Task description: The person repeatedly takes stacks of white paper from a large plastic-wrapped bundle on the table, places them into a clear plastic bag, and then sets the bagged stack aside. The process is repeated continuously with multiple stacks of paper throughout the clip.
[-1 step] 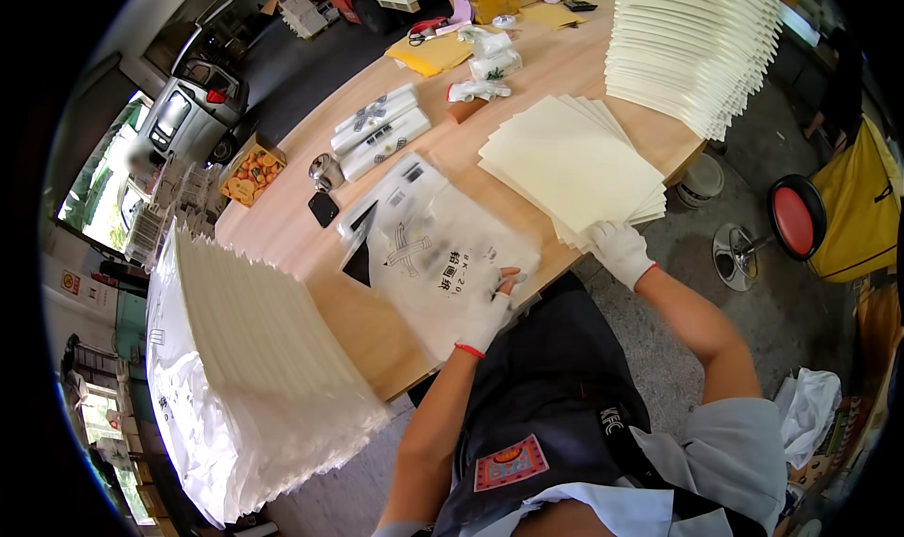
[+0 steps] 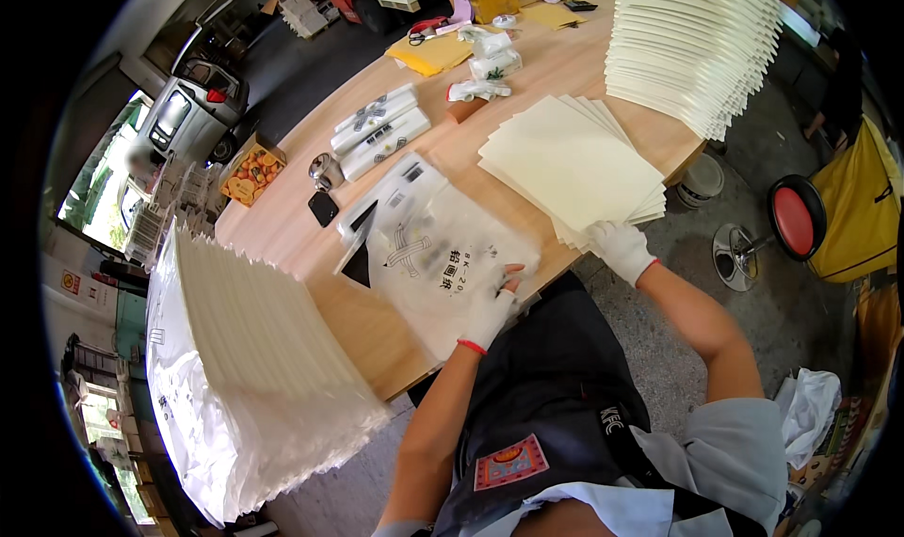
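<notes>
Currently the left hand (image 2: 492,313) presses flat on the clear bag (image 2: 443,259) directly ahead of it, while the right hand (image 2: 620,247), nearer the cream sheets (image 2: 570,165), pinches their near corner on the tabletop (image 2: 282,236).

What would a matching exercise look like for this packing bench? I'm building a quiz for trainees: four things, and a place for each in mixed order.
Things:
1. Left hand in white glove
2. Right hand in white glove
3. Small black rectangular phone
4. Red round stool seat

Places:
A. On the floor side, right of the wooden table
B. On the near edge of the fanned cream sheets
C. On the clear printed plastic bag
D. Flat on the table, left of the bag

Pairs: 1-C, 2-B, 3-D, 4-A
</notes>
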`<state>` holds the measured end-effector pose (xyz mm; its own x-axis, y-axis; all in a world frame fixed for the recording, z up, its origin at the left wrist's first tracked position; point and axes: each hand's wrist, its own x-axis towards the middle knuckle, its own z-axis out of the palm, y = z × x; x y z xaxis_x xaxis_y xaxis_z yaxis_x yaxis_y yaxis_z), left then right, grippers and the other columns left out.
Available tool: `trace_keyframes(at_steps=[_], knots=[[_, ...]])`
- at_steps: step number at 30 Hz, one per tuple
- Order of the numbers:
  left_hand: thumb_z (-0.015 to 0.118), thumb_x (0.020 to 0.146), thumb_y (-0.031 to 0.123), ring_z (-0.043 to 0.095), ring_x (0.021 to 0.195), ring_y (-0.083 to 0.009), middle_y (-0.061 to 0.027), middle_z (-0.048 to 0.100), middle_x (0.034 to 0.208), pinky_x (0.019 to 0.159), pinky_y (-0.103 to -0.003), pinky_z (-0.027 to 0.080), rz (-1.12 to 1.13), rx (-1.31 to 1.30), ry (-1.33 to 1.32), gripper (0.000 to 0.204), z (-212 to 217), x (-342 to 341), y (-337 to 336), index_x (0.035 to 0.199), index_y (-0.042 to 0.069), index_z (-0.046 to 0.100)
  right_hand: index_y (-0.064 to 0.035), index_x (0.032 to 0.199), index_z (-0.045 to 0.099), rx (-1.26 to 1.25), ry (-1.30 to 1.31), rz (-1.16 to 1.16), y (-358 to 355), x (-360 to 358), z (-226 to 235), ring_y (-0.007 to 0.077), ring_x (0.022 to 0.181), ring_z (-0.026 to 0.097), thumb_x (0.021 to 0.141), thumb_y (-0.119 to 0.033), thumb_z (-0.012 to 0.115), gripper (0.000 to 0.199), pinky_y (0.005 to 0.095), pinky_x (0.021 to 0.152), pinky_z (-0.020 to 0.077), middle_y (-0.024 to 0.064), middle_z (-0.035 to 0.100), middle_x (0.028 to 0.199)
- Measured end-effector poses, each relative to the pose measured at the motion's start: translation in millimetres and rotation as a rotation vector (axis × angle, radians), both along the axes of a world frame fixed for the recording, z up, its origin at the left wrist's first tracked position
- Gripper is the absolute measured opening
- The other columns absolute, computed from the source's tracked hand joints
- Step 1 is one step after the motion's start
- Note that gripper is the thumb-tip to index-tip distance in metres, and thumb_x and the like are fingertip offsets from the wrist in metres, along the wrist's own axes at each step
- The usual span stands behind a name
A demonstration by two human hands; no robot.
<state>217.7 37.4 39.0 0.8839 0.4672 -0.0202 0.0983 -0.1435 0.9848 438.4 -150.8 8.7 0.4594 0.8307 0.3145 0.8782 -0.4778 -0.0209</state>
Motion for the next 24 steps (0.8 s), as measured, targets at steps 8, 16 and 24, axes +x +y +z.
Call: trace_keyframes(at_steps=[8, 16, 24], knots=[[0.053, 0.083, 0.005, 0.054, 0.089, -0.0143, -0.0086, 0.057, 0.099, 0.072, -0.027, 0.046, 0.161, -0.75, 0.066, 0.041, 6.6, 16.0, -14.7, 0.123, -0.001, 0.047, -0.0078, 0.098, 0.064, 0.042, 0.586, 0.321, 4.1, -139.9, 98.7, 0.0319, 0.086, 0.063, 0.08, -0.035, 0.06, 0.033, 0.0419, 0.078, 0.0499, 0.0175, 0.064, 0.093], [0.054, 0.082, 0.019, 0.051, 0.114, -0.0268, -0.023, 0.047, 0.127, 0.088, -0.035, 0.046, -0.171, -0.206, 0.491, 0.057, 17.1, -41.9, 29.3, 0.132, -0.001, 0.036, -0.0023, 0.118, 0.057, 0.729, 1.787, -0.091, -12.5, -95.4, -24.1, 0.019, 0.103, 0.056, 0.089, -0.027, 0.057, 0.038, 0.03, 0.091, 0.0426, 0.0118, 0.061, 0.111], [0.057, 0.084, 0.032, 0.046, 0.121, -0.0304, -0.0214, 0.035, 0.141, 0.097, -0.038, 0.042, -0.277, 0.246, 0.508, 0.075, 61.9, -28.1, -47.8, 0.144, 0.006, 0.022, -0.0081, 0.109, 0.063, 0.43, 1.123, -0.239, 19.4, -136.9, 32.9, 0.0307, 0.092, 0.062, 0.087, -0.037, 0.055, 0.038, 0.0355, 0.08, 0.0472, 0.0191, 0.064, 0.102]])
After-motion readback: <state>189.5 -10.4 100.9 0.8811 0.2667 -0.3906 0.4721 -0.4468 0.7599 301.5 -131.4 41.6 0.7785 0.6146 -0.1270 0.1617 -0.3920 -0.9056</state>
